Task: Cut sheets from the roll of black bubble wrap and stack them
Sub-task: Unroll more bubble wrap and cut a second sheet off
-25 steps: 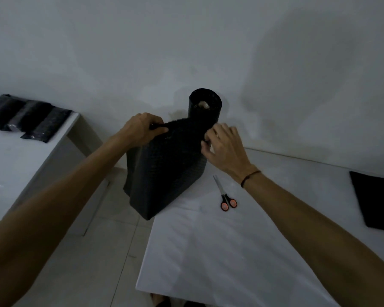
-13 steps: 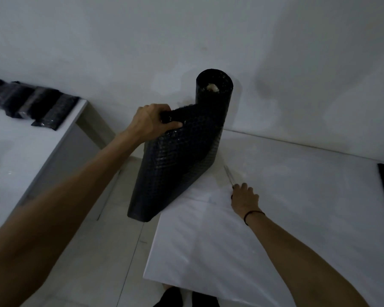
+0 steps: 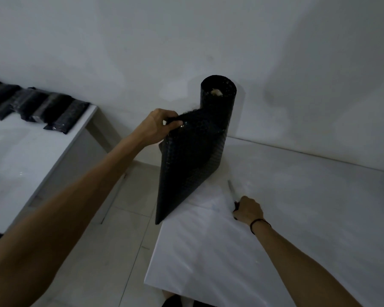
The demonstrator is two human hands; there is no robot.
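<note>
Bubble wrap (image 3: 186,169) hangs below left hand's (image 3: 156,127) pinch (right hand (image 3: 249,210) grips scissors (image 3: 231,189)).

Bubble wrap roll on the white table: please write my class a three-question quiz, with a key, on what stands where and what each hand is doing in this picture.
1. True or false: the roll of black bubble wrap lies flat on the white table.
2. Multiple choice: what does the left hand grip? A) a knife B) the top edge of the unrolled sheet C) the table's edge
3. Fill in: the right hand rests on the table with its fingers curled round the handles of the ____.

Key: 1 false, it stands upright. 2 B. 3 scissors.
</note>
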